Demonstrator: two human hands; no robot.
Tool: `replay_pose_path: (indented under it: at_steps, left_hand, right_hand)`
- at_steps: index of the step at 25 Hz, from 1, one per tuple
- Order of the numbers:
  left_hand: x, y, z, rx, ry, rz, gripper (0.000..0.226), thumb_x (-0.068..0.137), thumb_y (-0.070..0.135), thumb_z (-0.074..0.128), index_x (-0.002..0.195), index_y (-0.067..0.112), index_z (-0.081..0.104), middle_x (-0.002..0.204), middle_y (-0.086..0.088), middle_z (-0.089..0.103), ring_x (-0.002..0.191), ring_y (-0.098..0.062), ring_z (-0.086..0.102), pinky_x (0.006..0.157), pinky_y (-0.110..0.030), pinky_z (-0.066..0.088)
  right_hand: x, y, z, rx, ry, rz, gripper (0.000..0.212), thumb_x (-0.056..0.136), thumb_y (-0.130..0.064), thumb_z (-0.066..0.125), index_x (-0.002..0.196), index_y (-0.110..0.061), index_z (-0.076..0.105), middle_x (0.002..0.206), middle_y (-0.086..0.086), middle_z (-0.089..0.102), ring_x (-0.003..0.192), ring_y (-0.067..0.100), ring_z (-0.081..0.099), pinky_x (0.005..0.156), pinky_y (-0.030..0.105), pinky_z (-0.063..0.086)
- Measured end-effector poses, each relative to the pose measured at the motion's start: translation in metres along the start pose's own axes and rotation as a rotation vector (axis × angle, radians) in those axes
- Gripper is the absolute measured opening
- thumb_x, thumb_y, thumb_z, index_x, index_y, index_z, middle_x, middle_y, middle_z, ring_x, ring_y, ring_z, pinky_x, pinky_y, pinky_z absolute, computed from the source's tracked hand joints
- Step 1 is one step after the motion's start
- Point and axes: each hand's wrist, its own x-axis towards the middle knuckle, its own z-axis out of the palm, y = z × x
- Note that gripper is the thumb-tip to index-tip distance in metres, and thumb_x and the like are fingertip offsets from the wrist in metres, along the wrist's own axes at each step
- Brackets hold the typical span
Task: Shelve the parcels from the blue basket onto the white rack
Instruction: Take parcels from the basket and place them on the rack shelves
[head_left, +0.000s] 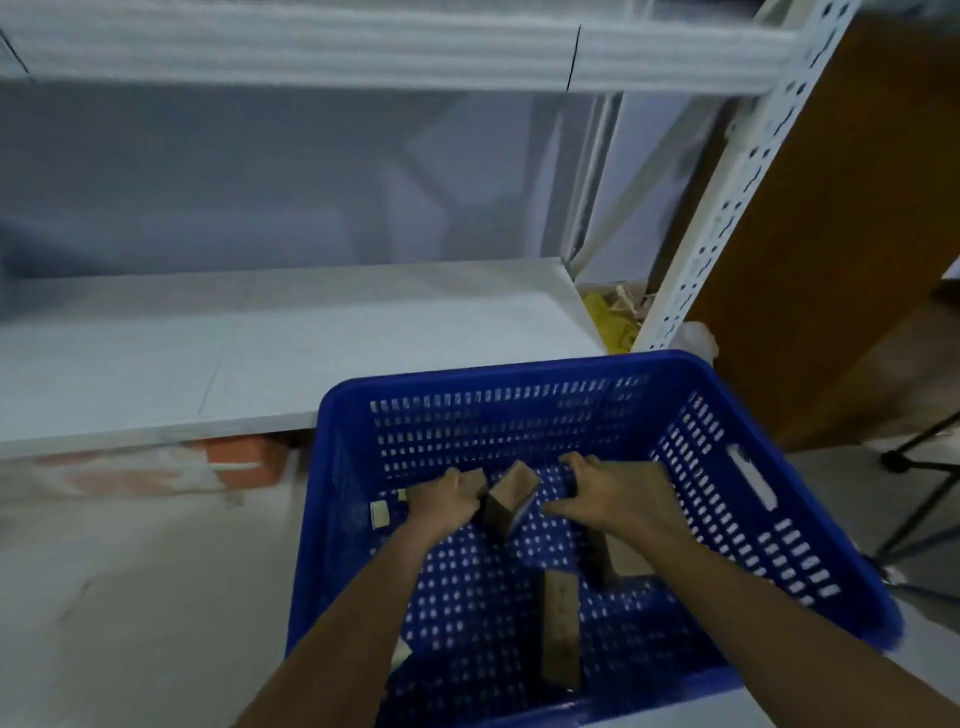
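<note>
The blue basket (769, 499) stands on the floor in front of the white rack (291, 332). Both my hands are down inside it. My left hand (447, 501) is closed around a small brown parcel (474, 482). Right beside it a second brown parcel (511, 496) stands tilted on edge between my hands. My right hand (613, 493) hovers with fingers spread, touching nothing that I can make out. A long brown parcel (560, 629) lies on the basket floor, and another parcel (610, 561) lies partly under my right forearm.
The rack's lower shelf lies bare; an upper shelf (311, 47) runs above. The perforated rack post (727, 208) rises at right, a brown board (831, 234) behind it. An orange box (244, 457) sits under the shelf. Black stand legs (914, 467) at far right.
</note>
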Motion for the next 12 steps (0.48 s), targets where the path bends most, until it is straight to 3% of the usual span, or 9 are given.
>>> replay_pose_path:
  at_steps: [3, 8, 12]
  left_hand:
    - [0.042, -0.023, 0.035, 0.016, 0.013, 0.018, 0.042, 0.095, 0.02, 0.043, 0.137, 0.013, 0.042, 0.126, -0.013, 0.056, 0.083, -0.022, 0.05, 0.075, -0.039, 0.045]
    - [0.057, -0.042, 0.059, -0.112, -0.044, 0.013, 0.039, 0.094, 0.002, 0.038, 0.132, 0.011, 0.041, 0.114, -0.01, 0.051, 0.065, -0.014, 0.038, 0.055, -0.027, 0.032]
    - [0.046, -0.05, 0.055, -0.133, -0.013, 0.035, 0.037, 0.091, -0.001, 0.039, 0.126, 0.011, 0.045, 0.121, -0.01, 0.051, 0.065, -0.012, 0.041, 0.049, -0.023, 0.032]
  right_hand:
    - [0.041, -0.021, 0.052, 0.053, -0.028, -0.018, 0.093, 0.074, -0.063, 0.07, 0.145, -0.019, 0.029, 0.143, 0.011, 0.038, 0.126, 0.032, 0.044, 0.095, 0.043, 0.049]
    - [0.076, -0.042, 0.091, -0.032, 0.07, 0.048, 0.101, 0.071, -0.063, 0.073, 0.149, -0.022, 0.021, 0.151, 0.018, 0.025, 0.137, 0.04, 0.029, 0.104, 0.049, 0.042]
    - [0.08, -0.039, 0.103, -0.081, 0.094, 0.033, 0.079, 0.079, -0.052, 0.071, 0.137, -0.018, 0.029, 0.143, 0.019, 0.036, 0.129, 0.04, 0.037, 0.1, 0.048, 0.044]
